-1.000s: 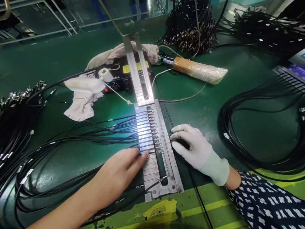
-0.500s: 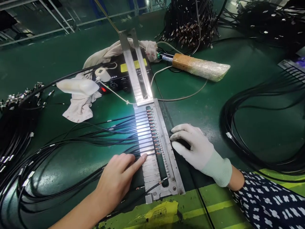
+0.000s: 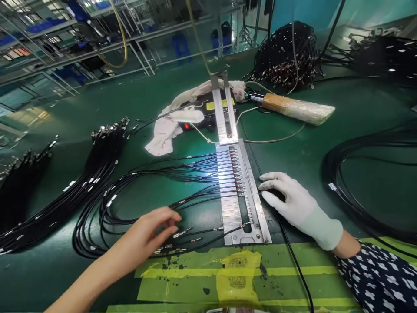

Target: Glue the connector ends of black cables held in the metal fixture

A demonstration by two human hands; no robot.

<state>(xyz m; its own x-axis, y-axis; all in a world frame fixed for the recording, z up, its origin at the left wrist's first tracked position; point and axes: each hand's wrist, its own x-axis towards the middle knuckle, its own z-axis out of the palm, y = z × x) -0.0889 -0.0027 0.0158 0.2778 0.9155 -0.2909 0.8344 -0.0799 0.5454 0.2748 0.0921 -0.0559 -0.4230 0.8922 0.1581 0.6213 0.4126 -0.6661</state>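
My bare left hand point(image 3: 156, 230) hovers left of the metal fixture point(image 3: 230, 217), thumb and fingers curved apart with nothing between them. Loose black cable ends point(image 3: 182, 232) with metal tips lie just beside its fingertips. Several black cables point(image 3: 198, 176) run into the fixture's slots, their stripped ends in a row along its long opening. One more cable point(image 3: 224, 235) crosses the fixture's near end. In a white glove, my right hand point(image 3: 289, 202) rests at the fixture's right edge, fingers bent and apart, over a black cable point(image 3: 293, 252). The fixture's slotted metal flap point(image 3: 222, 128) stands raised at the far end.
Behind the fixture sit a black control box point(image 3: 208, 121), a white cloth point(image 3: 163, 137) and a wrapped wooden-handled tool point(image 3: 293, 106). Cable bundles lie left point(image 3: 104, 152), right point(image 3: 329, 174) and at the back point(image 3: 286, 56). Yellow-green tape point(image 3: 182, 278) covers the front edge.
My left hand has left the fixture and moved left and down to the loose cable ends. My right hand stays by the fixture's right edge. The camera view has shifted, showing more background.
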